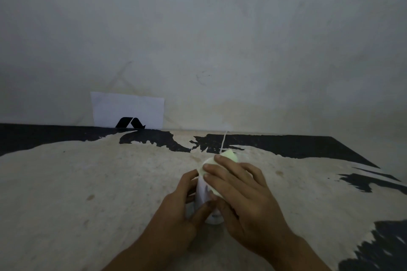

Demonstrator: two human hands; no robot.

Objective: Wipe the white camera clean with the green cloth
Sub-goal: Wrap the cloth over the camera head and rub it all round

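Note:
The white camera [203,193] stands upright on the worn table [88,182], near the middle front, mostly covered by my hands. My left hand [182,207] grips its left side and base. My right hand [237,191] presses the pale green cloth [230,156] against the camera's top and right side, fingers spread over the cloth. A thin white cable [224,142] runs from behind the camera toward the wall. Most of the cloth lies hidden under my right hand.
A white paper sheet with a black logo [127,112] leans against the grey wall at the table's back edge, left of centre. The tabletop is beige with peeling black patches along the back and right side [308,145].

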